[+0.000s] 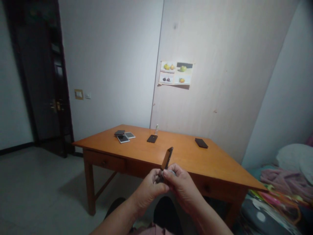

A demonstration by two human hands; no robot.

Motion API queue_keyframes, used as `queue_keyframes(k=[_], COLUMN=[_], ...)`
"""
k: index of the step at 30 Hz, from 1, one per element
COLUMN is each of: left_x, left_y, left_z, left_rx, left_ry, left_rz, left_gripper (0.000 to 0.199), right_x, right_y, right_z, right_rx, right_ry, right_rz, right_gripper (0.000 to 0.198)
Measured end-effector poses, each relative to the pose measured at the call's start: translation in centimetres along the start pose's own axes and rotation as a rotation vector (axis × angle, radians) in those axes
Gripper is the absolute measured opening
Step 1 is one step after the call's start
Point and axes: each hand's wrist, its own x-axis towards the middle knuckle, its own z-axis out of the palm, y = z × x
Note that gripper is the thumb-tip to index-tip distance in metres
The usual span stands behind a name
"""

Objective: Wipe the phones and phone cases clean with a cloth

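Note:
A dark smartphone [167,158] is held upright and tilted in front of me, just short of the table's front edge. My left hand [150,189] is closed around its lower end from the left. From the right, my right hand [182,184] grips the same end, its thumb pressed near the phone's bottom edge. Something small and pale shows between the right fingers, too little of it visible to name. The phone's lower part is hidden by both hands.
On the wooden table [171,153] lie several phones or tablets [123,139] at the left, a dark phone [152,139] in the middle with a small clear bottle [156,129] behind it, and a dark flat device [201,143] at the right. Cloths and bags [269,209] are heaped right.

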Motion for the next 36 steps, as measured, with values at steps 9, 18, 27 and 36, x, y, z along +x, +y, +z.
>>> queue_keyframes(k=[9, 18, 27, 36], left_x=[-0.7, -1.1, -0.8, -0.9], left_y=[0.1, -0.5, -0.8, -0.9], left_z=[-0.6, -1.1, -1.5, -1.2], left_rx=[-0.029, 0.021, 0.044, 0.037], left_ry=[0.006, -0.024, 0.007, 0.003], left_rz=[0.022, 0.066, 0.09, 0.065], left_gripper=[0.041, 0.044, 0.039, 0.043], right_x=[1.2, 3.0, 1.5, 1.5], right_y=[0.1, -1.0, -0.1, 0.0], right_z=[0.2, -0.7, 0.2, 0.3], right_rx=[-0.057, -0.111, -0.186, -0.158], right_ry=[0.038, 0.182, 0.063, 0.046], right_rz=[0.016, -0.084, -0.045, -0.014], right_gripper=[0.046, 0.052, 0.048, 0.049])
